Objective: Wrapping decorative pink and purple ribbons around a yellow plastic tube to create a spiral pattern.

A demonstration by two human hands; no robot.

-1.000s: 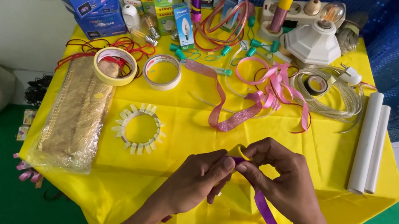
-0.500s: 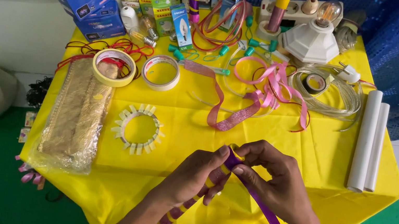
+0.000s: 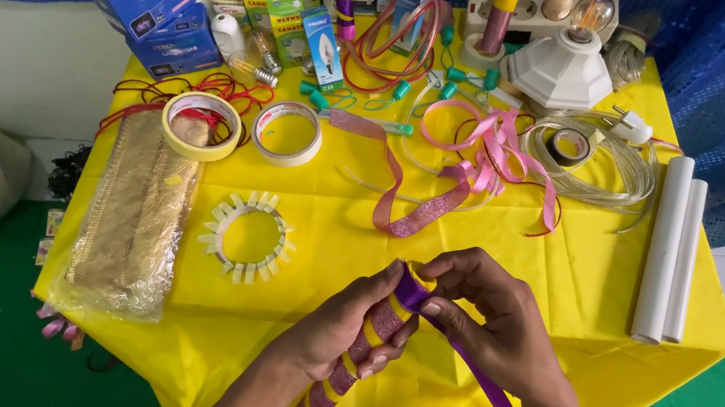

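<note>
Left hand (image 3: pixel 342 325) wrapped tight round the stick (image 3: pixel 357 346), a yellow stick with a pink spiral band. Stick tilted, top end up between both hands, low end down past the left wrist. Right hand (image 3: pixel 498 324) pinching the purple ribbon (image 3: pixel 488 385) at the stick's top, thumb and fingers pressed on it. Ribbon bent over the top, then down and away under the right wrist. Both hands touching at the stick's tip. Just above the hands, a loop of pink ribbon (image 3: pixel 423 213) on the yellow cloth (image 3: pixel 579 293). Up and left of the left hand, a ring (image 3: pixel 248 236) with little tabs, close by. Further left, a gold bag (image 3: pixel 131 217). Above that, two tape rolls (image 3: pixel 202 124). Right of the right hand, well apart, two white tubes (image 3: pixel 672 245)
</note>
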